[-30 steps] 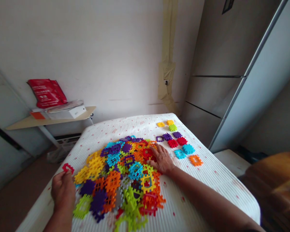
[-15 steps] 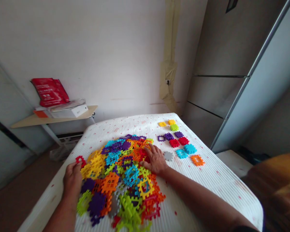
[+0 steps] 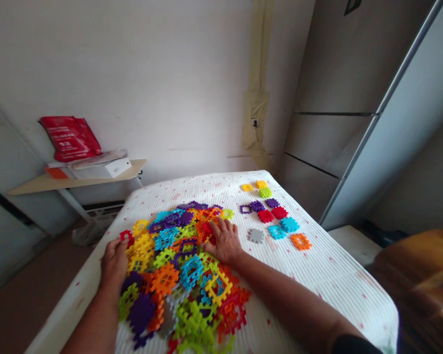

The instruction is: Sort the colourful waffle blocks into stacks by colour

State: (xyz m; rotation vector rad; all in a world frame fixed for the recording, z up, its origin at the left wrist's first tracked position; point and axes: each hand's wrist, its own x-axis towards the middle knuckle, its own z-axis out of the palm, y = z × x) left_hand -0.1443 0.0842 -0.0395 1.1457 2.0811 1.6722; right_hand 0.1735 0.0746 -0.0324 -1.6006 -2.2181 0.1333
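Observation:
A heap of colourful plastic interlocking tiles point(image 3: 166, 238) with notched edges lies between my hands. At its left edge my left hand point(image 3: 114, 263) is closed, with a red interlocking tile point(image 3: 126, 238) at its fingertips. My right hand point(image 3: 224, 242) lies over the heap's right side, fingers spread and thumb out. Its fingertips touch red and orange tiles, and what lies under the palm is hidden. A grey tile point(image 3: 256, 236) rests flat just right of that hand.
On the white spotted table cover point(image 3: 280, 290), small groups of tiles sit to the right: yellow, green, purple point(image 3: 257, 206), red point(image 3: 279, 212), blue point(image 3: 290, 224) and orange point(image 3: 300, 241). A side table point(image 3: 25, 184) with a red package point(image 3: 70, 140) stands left; a tall grey cabinet point(image 3: 328, 88) stands right.
My right hand has slid left across the heap, baring more of the grey tile beside it. The left hand still has the red tile, slightly higher in view. The camera has shifted a little.

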